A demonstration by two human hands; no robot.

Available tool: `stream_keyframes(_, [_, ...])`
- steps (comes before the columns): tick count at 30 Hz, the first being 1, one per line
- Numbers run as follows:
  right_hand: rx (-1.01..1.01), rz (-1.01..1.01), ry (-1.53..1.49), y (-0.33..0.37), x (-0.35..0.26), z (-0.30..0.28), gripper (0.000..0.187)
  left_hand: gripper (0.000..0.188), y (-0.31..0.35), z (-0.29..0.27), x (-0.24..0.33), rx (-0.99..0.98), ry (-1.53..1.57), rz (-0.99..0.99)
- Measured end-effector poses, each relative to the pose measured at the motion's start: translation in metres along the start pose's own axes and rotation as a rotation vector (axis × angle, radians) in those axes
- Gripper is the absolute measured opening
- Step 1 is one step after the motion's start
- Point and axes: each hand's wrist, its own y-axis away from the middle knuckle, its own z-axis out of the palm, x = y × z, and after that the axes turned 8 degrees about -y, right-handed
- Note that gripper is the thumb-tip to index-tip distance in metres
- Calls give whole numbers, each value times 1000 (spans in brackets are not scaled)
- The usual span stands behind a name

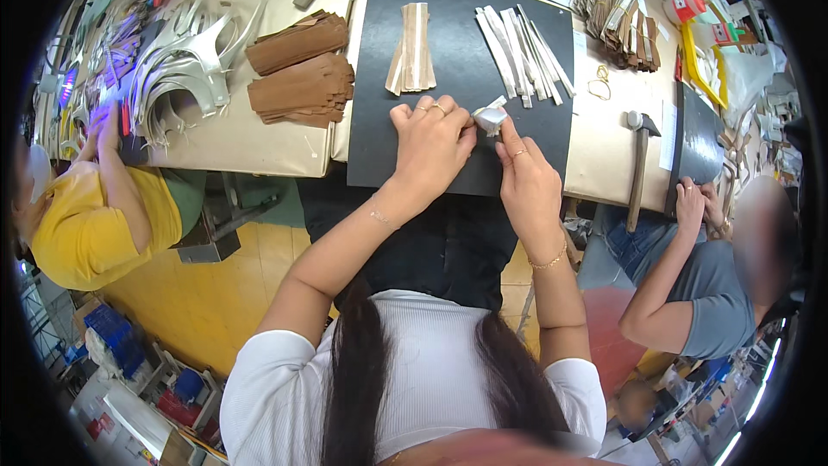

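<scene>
Over the near part of the black mat (371, 134), my left hand (434, 140) and my right hand (530, 185) come together around a small, bent silvery-white piece (491, 116). My left fingers are curled closed at its left side. The right thumb and index finger pinch it from the right. Part of the piece is hidden by the fingers. Beyond my left hand lies a fanned bundle of tan strips (412, 56) with a pale strip on top. Several loose silvery-white strips (522, 52) are spread beyond my right hand.
Two stacks of brown strips (302, 88) lie left of the mat, near curved white pieces (185, 60). A hammer (639, 138) rests at the right table edge. Co-workers sit on both sides, one in a yellow shirt (90, 224), one in grey-blue (716, 293).
</scene>
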Motion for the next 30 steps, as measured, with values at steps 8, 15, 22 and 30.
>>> stream_keyframes(8, [-21,-30,90,-11,9,-4,45,6,3,-5,-5,-22,-13,-59])
stream_keyframes(15, [139,-43,-119,-5,-4,-2,44,7,0,-4,-2,-26,-29,-80])
stream_keyframes(22, [198,-27,-148,-10,1,0,43,8,2,-3,-3,-15,-44,-48])
stream_keyframes(30, [-21,39,33,2,-4,4,42,9,13,-10,-6,32,-20,-24])
